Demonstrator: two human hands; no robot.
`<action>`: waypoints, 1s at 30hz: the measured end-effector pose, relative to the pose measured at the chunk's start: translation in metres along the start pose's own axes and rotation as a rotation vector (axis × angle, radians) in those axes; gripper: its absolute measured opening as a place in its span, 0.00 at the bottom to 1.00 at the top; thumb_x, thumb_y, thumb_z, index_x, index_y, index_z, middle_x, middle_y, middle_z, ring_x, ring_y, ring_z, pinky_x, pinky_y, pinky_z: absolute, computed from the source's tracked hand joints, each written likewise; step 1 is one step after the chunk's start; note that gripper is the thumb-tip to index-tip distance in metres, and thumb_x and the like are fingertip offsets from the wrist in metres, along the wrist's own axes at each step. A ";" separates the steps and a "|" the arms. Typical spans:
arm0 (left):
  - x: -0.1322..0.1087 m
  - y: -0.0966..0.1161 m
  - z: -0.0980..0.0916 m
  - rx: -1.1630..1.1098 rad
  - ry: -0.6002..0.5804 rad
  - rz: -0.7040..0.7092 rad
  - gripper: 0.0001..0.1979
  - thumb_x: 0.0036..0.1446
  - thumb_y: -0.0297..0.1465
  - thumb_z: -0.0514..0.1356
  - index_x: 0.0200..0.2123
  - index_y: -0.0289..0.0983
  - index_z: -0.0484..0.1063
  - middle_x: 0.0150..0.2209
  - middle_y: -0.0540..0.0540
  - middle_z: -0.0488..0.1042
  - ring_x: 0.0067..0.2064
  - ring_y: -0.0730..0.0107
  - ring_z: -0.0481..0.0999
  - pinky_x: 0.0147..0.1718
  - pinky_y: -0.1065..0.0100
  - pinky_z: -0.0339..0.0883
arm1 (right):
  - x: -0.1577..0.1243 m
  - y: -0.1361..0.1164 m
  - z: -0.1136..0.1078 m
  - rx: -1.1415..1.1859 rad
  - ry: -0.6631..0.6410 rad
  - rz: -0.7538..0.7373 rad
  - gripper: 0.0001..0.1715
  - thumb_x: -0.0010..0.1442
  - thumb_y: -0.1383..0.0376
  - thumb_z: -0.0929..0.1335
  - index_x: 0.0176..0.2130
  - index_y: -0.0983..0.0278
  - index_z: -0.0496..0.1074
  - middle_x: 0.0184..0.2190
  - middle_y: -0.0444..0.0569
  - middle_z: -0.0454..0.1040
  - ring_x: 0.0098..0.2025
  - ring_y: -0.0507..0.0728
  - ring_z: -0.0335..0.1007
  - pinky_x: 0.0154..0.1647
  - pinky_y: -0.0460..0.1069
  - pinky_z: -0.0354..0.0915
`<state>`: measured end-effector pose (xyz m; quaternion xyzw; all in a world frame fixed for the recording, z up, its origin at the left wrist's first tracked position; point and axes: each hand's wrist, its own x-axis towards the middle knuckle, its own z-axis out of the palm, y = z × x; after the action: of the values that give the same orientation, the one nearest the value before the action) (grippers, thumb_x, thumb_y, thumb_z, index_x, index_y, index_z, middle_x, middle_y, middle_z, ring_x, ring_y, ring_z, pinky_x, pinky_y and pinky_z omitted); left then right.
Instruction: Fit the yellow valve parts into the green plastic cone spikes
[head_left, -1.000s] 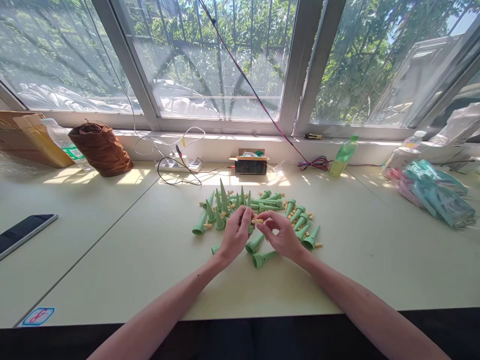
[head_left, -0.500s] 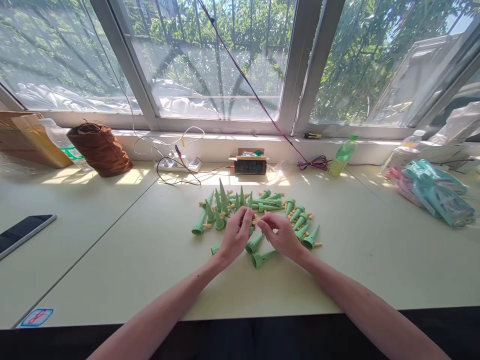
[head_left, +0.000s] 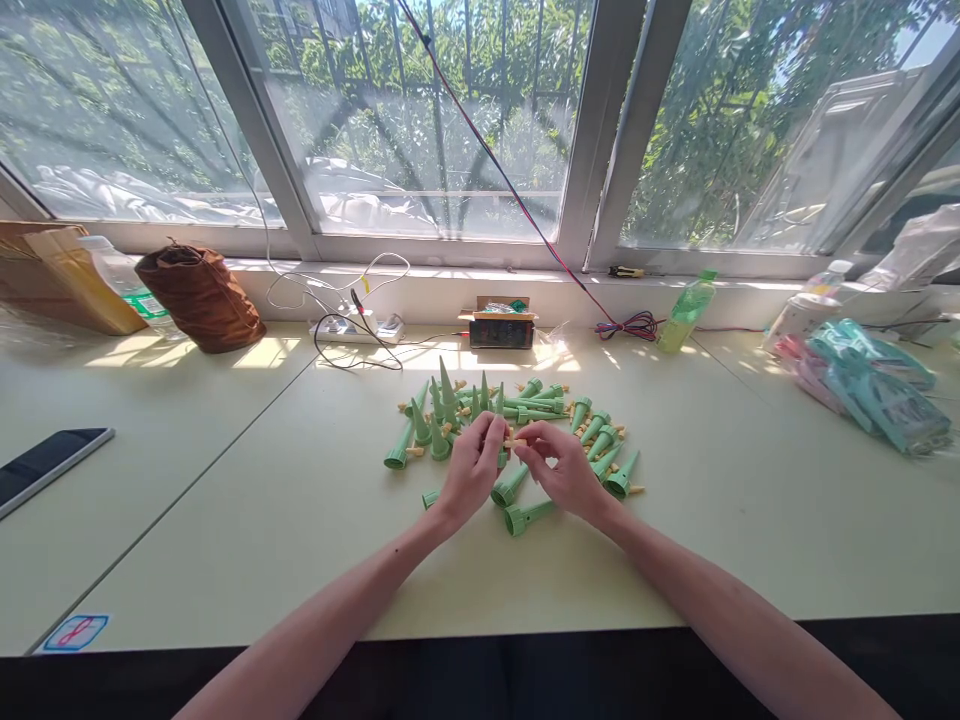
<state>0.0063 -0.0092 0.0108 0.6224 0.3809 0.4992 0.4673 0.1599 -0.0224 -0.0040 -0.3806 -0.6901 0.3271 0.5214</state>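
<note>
Several green plastic cone spikes (head_left: 525, 405) with small tan valve pieces lie in a heap at the middle of the pale table (head_left: 247, 500). My left hand (head_left: 471, 470) is closed around one green spike, held upright above the heap. My right hand (head_left: 562, 468) pinches a small tan valve piece (head_left: 514, 441) at the side of that spike. The two hands touch at the fingertips. Loose spikes lie just below them, one (head_left: 527, 516) nearest the table's front.
A black phone (head_left: 45, 465) lies far left. A brown bag (head_left: 201, 297), a water bottle and cardboard stand at the back left. A power strip with cables (head_left: 358, 328), a small box (head_left: 501, 325), a green bottle (head_left: 686, 313) and teal packets (head_left: 870, 385) line the back and right.
My right hand's fingers have shifted slightly at the tan piece; both hands stay in the same place over the heap.
</note>
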 end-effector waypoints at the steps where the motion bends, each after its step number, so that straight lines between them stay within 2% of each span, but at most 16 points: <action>1: 0.000 0.000 0.000 0.003 -0.002 0.000 0.20 0.65 0.47 0.52 0.30 0.38 0.62 0.24 0.54 0.58 0.21 0.79 0.59 0.16 0.77 0.55 | 0.000 0.000 0.000 -0.003 -0.001 0.002 0.16 0.65 0.53 0.66 0.38 0.63 0.70 0.25 0.43 0.69 0.22 0.50 0.62 0.23 0.46 0.62; 10: -0.001 0.001 0.000 0.055 -0.008 -0.001 0.20 0.66 0.47 0.51 0.30 0.37 0.61 0.22 0.54 0.60 0.20 0.79 0.58 0.17 0.77 0.55 | 0.001 0.001 -0.001 -0.077 -0.025 0.030 0.23 0.69 0.52 0.62 0.28 0.63 0.68 0.19 0.42 0.66 0.19 0.49 0.58 0.21 0.45 0.57; 18: 0.000 0.000 0.000 0.011 0.014 0.006 0.20 0.66 0.47 0.51 0.30 0.37 0.61 0.24 0.54 0.56 0.21 0.80 0.58 0.15 0.77 0.54 | -0.001 -0.001 0.000 0.023 -0.021 -0.011 0.14 0.65 0.55 0.67 0.41 0.64 0.69 0.26 0.44 0.69 0.24 0.50 0.63 0.25 0.46 0.62; 22: 0.000 -0.001 0.000 0.021 0.006 0.022 0.20 0.66 0.47 0.51 0.29 0.37 0.61 0.23 0.54 0.56 0.21 0.79 0.58 0.16 0.77 0.54 | -0.001 0.001 0.001 0.028 -0.017 -0.021 0.14 0.65 0.55 0.67 0.40 0.64 0.69 0.26 0.43 0.67 0.24 0.50 0.62 0.25 0.46 0.63; 30: -0.001 0.000 0.000 0.031 0.000 0.011 0.20 0.66 0.47 0.51 0.30 0.37 0.62 0.22 0.54 0.58 0.20 0.80 0.57 0.16 0.77 0.54 | 0.001 -0.002 -0.001 -0.027 -0.034 0.002 0.18 0.67 0.54 0.64 0.32 0.64 0.68 0.21 0.42 0.66 0.20 0.49 0.60 0.21 0.45 0.59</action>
<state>0.0065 -0.0105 0.0110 0.6318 0.3853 0.4955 0.4549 0.1601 -0.0228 -0.0021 -0.3828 -0.7026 0.3249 0.5043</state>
